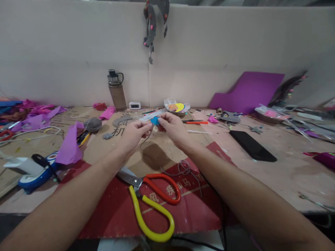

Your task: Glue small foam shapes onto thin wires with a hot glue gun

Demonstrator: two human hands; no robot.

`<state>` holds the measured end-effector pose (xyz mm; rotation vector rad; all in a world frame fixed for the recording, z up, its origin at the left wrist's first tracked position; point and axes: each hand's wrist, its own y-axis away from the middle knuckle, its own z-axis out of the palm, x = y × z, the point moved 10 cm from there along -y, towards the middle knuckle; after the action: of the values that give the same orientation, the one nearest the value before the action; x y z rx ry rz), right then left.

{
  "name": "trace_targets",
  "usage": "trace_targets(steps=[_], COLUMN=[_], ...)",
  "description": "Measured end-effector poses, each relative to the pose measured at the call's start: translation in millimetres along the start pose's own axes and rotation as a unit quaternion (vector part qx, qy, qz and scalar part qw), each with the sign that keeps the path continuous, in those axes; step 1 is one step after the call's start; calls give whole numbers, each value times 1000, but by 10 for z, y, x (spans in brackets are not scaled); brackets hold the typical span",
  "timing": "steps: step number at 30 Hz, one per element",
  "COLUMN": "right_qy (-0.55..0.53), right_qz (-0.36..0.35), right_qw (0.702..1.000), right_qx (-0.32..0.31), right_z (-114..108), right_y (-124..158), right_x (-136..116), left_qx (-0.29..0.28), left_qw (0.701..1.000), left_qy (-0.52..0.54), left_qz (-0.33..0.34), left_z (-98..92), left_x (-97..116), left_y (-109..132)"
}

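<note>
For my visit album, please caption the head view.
Left hand and right hand meet at a small blue piece, beyond scissors with one red handle and one yellow.

Beyond my left grip (134,134) I see a bottle (118,94) standing near a small white clock (134,105); right of my right grip (172,126), a black phone (251,145) lies on the table (277,179), a purple sheet (250,92) beyond it.

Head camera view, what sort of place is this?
Probably a craft workspace: large scissors with one red and one yellow handle lie on the worktable, a ball of gray yarn sits farther back, and a small blue cutout is between the hands.
</note>
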<state>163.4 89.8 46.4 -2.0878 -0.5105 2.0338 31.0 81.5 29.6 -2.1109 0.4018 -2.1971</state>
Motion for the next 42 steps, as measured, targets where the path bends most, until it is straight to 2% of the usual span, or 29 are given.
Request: trace_targets(steps=[8,19,22,26,31,34,38,42], right_qy=[64,133,86,-32,-135,-180,-156,-28], right_qz=[-37,-102,-87,-27,64,110,95,31], right_qw=[997,985,992,999,988,977,983,999], right_qx=[-19,-39,-37,-5,-33,-28,-12,16], right_z=[-100,-38,-25,16,263,304,226,78], right_y=[52,116,129,174,284,340,331,272], right_x=[-52,-178,-148,-5,194,247,224,136], left_qx=[-33,-27,-23,5,88,106,111,105], left_qw=[997,998,999,1000,994,988,986,989], left_qy=[13,-27,-24,-10,-60,-99,-109,-96], left_qz=[-65,-41,-41,-19,31,55,64,50], left_z=[147,129,116,43,-122,-138,-136,-132], left_x=[-81,-59,-62,-18,93,161,184,118], left_y=[56,51,44,22,59,98,120,101])
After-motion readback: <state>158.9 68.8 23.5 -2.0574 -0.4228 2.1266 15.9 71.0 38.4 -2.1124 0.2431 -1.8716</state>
